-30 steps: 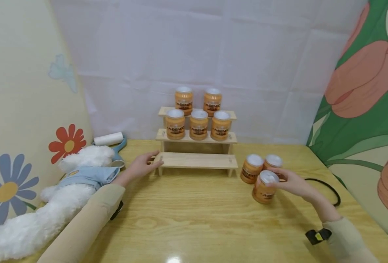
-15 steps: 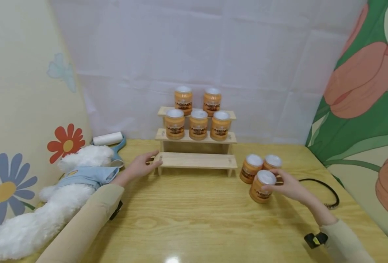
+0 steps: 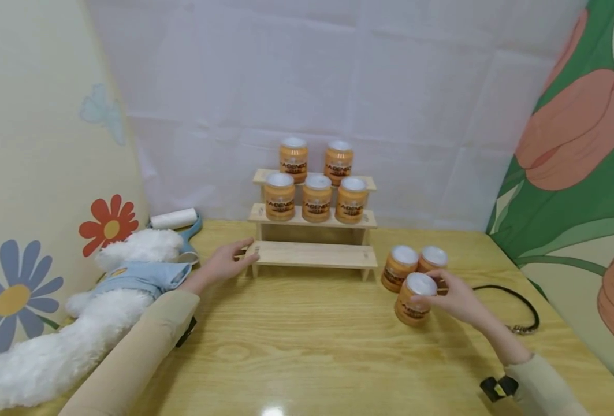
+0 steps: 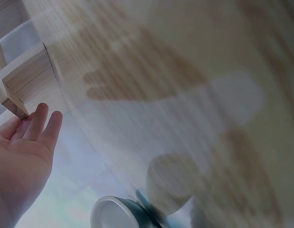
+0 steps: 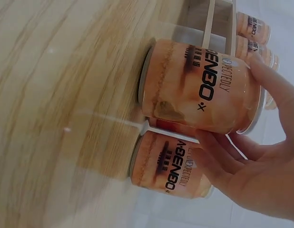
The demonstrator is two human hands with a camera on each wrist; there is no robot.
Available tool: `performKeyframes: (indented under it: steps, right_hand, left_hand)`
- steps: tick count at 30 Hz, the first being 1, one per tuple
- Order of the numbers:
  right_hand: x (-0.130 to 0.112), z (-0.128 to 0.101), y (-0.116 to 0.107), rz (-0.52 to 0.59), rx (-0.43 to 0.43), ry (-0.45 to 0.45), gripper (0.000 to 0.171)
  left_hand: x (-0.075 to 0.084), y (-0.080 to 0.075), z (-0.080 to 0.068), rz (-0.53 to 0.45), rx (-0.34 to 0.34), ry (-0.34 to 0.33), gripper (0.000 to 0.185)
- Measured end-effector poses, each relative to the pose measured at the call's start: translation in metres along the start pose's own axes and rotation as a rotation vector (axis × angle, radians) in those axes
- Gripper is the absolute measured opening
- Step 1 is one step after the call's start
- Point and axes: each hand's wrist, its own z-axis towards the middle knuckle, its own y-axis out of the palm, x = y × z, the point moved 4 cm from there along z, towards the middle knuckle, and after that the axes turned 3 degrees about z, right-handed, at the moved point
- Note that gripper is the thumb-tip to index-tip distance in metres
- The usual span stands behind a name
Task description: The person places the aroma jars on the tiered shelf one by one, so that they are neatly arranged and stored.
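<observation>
My right hand [image 3: 454, 299] grips an orange jar with a white lid [image 3: 413, 300], which is at the table surface in front of two like jars [image 3: 399, 267] [image 3: 434, 258]. In the right wrist view my fingers [image 5: 261, 156] curl round the held jar [image 5: 199, 92], with a second jar [image 5: 168, 164] beside it. A three-step wooden shelf [image 3: 314, 254] stands behind; several more jars [image 3: 316, 197] fill its middle and top steps, and the lowest step is bare. My left hand [image 3: 227, 263] lies open, its fingertips [image 4: 40, 118] touching the shelf's left end [image 4: 18, 80].
A white plush toy in a blue garment [image 3: 125, 277] lies at the table's left edge, with a lint roller [image 3: 174, 221] behind it. A black cord [image 3: 520, 306] curves at the right. Flower-patterned walls close both sides; bare wooden table [image 3: 296, 346] spreads in front.
The right hand has drawn the gripped jar slightly left and nearer, away from the other two. The left hand has stayed at the shelf's end.
</observation>
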Motion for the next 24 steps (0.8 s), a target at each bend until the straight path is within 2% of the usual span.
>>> performKeyframes:
  steps: [8,13,18,24]
  right_hand:
    - [-0.01,0.005,0.002,0.017,0.042,0.009,0.06]
    - [-0.026,0.013,0.004,0.057,0.056,-0.004,0.061]
    - [-0.043,0.023,0.007,0.073,0.065,-0.003,0.066]
    - [-0.06,0.038,0.019,0.099,0.087,-0.021,0.069]
  left_hand:
    - [0.001,-0.001,0.0,0.006,0.008,0.008,0.066]
    - [0.0,-0.003,0.0,0.0,0.008,-0.004,0.066]
    - [-0.001,-0.002,0.002,0.007,0.015,0.016,0.065]
    - [-0.003,0.0,0.001,-0.006,0.015,0.011,0.065]
